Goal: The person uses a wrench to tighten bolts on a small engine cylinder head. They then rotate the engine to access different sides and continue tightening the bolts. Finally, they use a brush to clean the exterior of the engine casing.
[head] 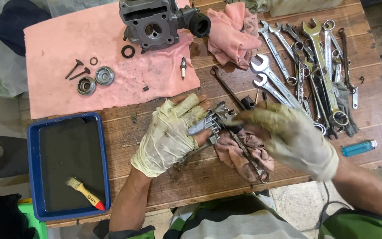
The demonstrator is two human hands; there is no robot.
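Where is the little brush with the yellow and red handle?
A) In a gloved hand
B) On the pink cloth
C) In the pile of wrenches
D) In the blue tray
D: the brush lies inside the blue tray, on its dark bottom near the lower rim.

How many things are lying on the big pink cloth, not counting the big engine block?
Valves: 2
Round metal cups: 2
Rings: 2
Spark plug: 1
Tiny dark bit: 1
Total: 8

No packages, signs, screens; small printed label on brush handle (87,194).
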